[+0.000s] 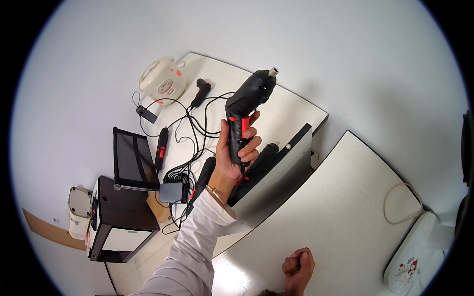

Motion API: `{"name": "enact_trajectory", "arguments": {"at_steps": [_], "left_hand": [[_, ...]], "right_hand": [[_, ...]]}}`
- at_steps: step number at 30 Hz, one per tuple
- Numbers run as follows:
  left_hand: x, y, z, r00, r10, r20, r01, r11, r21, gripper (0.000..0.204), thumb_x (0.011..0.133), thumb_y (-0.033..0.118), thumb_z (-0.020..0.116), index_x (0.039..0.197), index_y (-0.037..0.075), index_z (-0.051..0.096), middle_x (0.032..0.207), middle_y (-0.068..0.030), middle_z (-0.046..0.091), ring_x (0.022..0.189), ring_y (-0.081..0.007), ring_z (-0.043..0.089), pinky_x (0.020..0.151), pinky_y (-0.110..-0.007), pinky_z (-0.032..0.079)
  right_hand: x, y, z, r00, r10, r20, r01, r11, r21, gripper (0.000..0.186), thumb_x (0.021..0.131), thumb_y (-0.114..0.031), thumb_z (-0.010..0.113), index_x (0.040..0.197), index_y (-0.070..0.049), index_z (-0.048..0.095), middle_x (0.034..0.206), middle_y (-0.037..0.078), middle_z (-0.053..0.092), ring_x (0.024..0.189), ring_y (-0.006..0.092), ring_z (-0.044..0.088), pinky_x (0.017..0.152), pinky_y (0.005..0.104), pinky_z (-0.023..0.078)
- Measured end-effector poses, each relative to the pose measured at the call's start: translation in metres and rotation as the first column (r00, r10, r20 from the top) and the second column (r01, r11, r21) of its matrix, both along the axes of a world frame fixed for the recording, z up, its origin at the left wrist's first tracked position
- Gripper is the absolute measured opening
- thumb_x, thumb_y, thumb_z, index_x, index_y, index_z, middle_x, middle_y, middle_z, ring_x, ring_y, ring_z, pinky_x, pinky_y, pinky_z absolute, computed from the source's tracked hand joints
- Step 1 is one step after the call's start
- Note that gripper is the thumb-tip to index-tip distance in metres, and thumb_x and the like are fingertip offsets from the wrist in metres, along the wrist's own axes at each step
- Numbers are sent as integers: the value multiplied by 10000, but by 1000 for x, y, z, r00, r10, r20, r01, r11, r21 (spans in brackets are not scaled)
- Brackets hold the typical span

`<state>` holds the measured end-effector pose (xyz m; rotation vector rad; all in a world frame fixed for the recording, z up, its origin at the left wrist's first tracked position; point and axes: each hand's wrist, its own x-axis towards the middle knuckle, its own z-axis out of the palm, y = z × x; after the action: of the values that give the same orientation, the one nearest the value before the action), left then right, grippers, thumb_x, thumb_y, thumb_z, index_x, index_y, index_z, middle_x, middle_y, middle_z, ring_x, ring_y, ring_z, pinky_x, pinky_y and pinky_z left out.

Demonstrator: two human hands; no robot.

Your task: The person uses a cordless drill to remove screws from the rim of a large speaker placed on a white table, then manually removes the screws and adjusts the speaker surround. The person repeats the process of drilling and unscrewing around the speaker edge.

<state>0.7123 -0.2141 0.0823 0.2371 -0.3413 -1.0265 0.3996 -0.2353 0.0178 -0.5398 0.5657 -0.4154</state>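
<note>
- We see, from above, our left hand (230, 162) raised over a white table (286, 111), holding a black electric screwdriver (242, 104) with red details.
- The screwdriver lies directly within this grip. Its long axis is bent: the handle stands nearly upright from the palm, and the head leans up and to the right, ending in a bare metal tip (273, 72) that points away from us.
- Our left grip is closed narrowly around the handle, thumb along its left side, fingers wrapped from the right. The upper fingers sit beside the red trigger (245, 124); we cannot tell whether they press it.
- Our right hand (299, 266) is well apart from the screwdriver, below it and to the right, near the lower edge, over a second white table (321, 207). Its fingers curl into a loose fist; we cannot tell whether anything is inside.
- Around the raised tool, more black-and-red screwdrivers lie among tangled black cables (197, 130), with a white rice cooker (163, 83) at the far left.
</note>
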Motion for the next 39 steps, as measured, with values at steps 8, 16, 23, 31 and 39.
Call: {"name": "enact_trajectory", "arguments": {"at_steps": [8, 16, 23, 31, 39], "left_hand": [[1, -1, -2, 999, 5, 47, -5, 1000, -10, 696, 919, 525, 421, 1361, 9, 273, 785, -20, 429, 568, -115, 380, 476, -254, 367], [0, -2, 0, 999, 12, 38, -13, 1000, 22, 688, 898, 493, 499, 1345, 5, 311, 756, -12, 436, 547, -114, 393, 470, -249, 364], [-1, -3, 1, 998, -47, 28, 47, 999, 7, 744, 906, 499, 478, 1399, 6, 218, 782, -25, 477, 541, -118, 389, 474, -251, 360], [-2, -6, 1, 985, 59, 160, -82, 986, 142, 550, 970, 363, 386, 1364, -13, 305, 1116, -126, 578, 587, -116, 424, 596, -274, 437], [-8, -6, 10, 931, 72, 357, -199, 922, 333, 546, 952, 344, 457, 1300, -66, 361, 1218, -166, 520, 659, -88, 436, 638, -260, 439]], "right_hand": [[0, 1, 1, 1000, -6, -1, 6, 1000, -13, 305, 985, -254, 367, 780, -39, 436, 482, -44, 181, 405, 56, 145, 391, 259, 134], [0, 1, 0, 1000, -10, 6, 10, 1000, -19, 311, 986, -259, 366, 778, -38, 432, 476, -43, 190, 404, 53, 139, 388, 260, 128], [1, 2, -1, 1000, -17, -4, 16, 999, -42, 317, 984, -280, 375, 784, -41, 434, 475, -46, 191, 405, 54, 139, 389, 257, 131], [-2, -4, 9, 998, -48, -34, 48, 999, -11, 316, 972, -310, 400, 828, -35, 460, 580, -8, 331, 480, 75, 280, 441, 245, 236], [14, -4, 7, 999, -22, -47, 15, 987, -158, 216, 952, -241, 436, 872, -46, 480, 630, -11, 377, 542, 67, 323, 486, 227, 276]]}}
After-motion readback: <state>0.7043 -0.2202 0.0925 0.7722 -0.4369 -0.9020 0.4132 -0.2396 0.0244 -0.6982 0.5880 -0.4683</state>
